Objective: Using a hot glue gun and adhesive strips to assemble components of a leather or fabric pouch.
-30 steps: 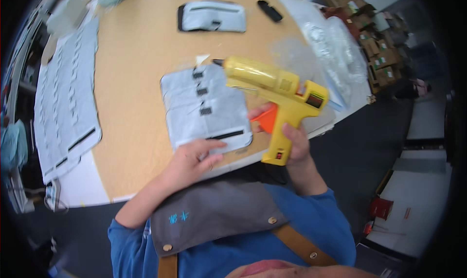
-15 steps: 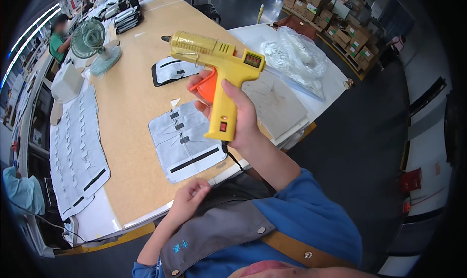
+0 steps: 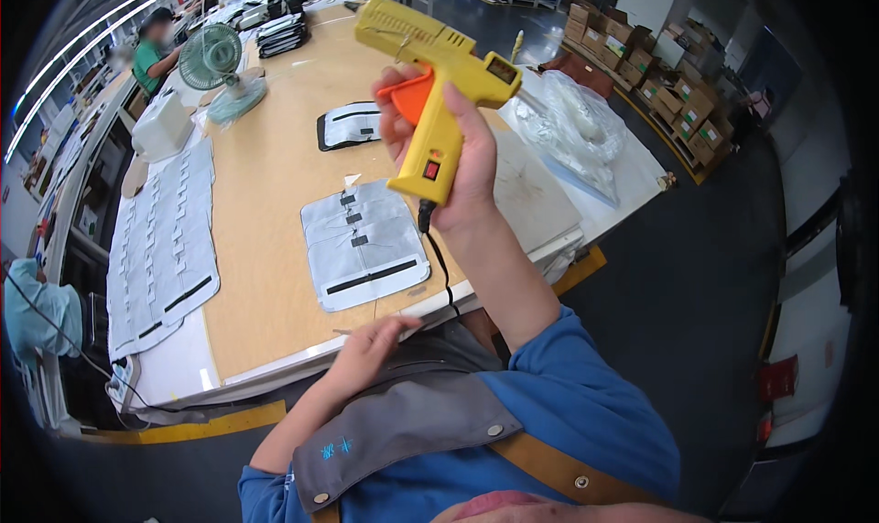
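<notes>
My right hand is raised over the table, wrapped around the grip of a yellow glue gun. Its fingers lie by the orange trigger, and the nozzle points to the far left. A black cord hangs from the grip's base. Low at the table's front edge, my left hand has its fingers drawn together. A thin sliver sticks out beside them, too small to name. Between the hands and the fan lies a grey-white fabric panel with dark patches, fine wires and a black strip.
A smaller stacked panel lies farther back. Long panels line the left edge, near a green fan and a white box. Clear plastic bags sit at right, beside a worn board. A co-worker in green stands far left.
The glue gun has moved up and slightly right in view, tilting more. My left hand has shifted slightly right, and a thin sliver now shows by it. The whole view has shifted.
</notes>
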Available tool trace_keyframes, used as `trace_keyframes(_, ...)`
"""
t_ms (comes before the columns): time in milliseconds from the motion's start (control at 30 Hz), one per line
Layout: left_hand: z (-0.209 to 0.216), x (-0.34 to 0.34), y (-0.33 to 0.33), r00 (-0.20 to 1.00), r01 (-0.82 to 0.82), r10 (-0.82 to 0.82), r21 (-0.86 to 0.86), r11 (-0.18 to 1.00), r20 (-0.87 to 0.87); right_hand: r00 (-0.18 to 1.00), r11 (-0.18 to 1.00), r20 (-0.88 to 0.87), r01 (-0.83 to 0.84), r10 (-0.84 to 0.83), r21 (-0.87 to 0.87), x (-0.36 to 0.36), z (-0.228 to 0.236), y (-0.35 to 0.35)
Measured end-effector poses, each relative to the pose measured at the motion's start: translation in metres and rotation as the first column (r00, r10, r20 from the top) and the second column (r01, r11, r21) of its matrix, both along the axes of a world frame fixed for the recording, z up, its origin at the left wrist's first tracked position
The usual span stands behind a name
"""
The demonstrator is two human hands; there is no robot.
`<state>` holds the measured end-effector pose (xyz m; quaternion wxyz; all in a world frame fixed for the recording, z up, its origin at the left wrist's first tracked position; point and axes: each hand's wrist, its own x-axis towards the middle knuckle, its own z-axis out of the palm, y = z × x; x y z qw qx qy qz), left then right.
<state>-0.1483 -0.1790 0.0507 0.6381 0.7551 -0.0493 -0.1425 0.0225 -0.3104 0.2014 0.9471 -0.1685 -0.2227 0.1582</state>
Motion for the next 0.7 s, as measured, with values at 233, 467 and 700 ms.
trace_keyframes(233,0.013,0.006,-0.016,1.000,0.019,-0.019,-0.103,0.994,0.001,0.997,0.997,0.018,-0.079,0.079,-0.014,-0.017,0.008,0.005)
trace_keyframes(467,0.009,0.002,-0.024,0.994,-0.077,0.081,-0.056,0.995,0.070,0.996,0.997,0.039,-0.081,0.080,0.006,-0.029,0.015,0.006)
trace_keyframes(700,0.003,0.000,-0.042,0.942,0.266,-0.257,-0.013,0.964,0.218,0.983,0.990,0.120,-0.142,0.138,0.024,-0.036,0.019,0.016)
